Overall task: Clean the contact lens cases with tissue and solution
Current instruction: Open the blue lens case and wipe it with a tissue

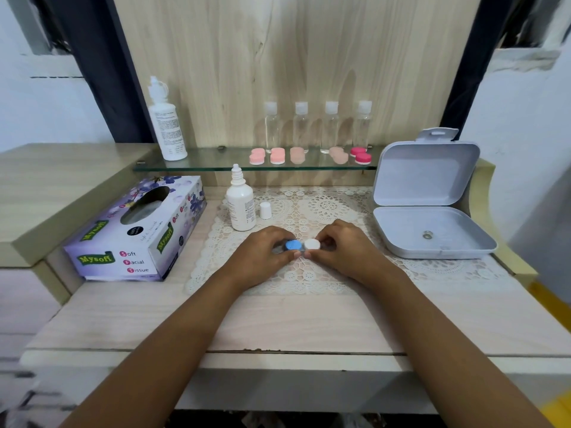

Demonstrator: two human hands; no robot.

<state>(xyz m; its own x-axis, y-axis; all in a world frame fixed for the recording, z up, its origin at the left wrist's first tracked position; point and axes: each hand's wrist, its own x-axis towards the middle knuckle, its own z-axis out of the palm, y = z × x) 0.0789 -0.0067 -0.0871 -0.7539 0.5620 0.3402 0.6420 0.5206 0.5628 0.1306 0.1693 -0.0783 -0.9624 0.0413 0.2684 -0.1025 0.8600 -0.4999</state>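
L hand, R hand: case ~mid-mat

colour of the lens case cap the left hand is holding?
Blue. The left hand grips the blue cap, the right hand the white cap; head view.

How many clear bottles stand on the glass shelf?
4 clear bottles, in a row on the glass shelf: leftmost, next, third, rightmost. None looks hidden.

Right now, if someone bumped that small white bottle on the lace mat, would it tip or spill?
It probably tips easily: the small bottle is tall and narrow and stands on a lace mat. It could leak if knocked, since its cap sits beside it. It looks like light plastic, so likely easy to lift.
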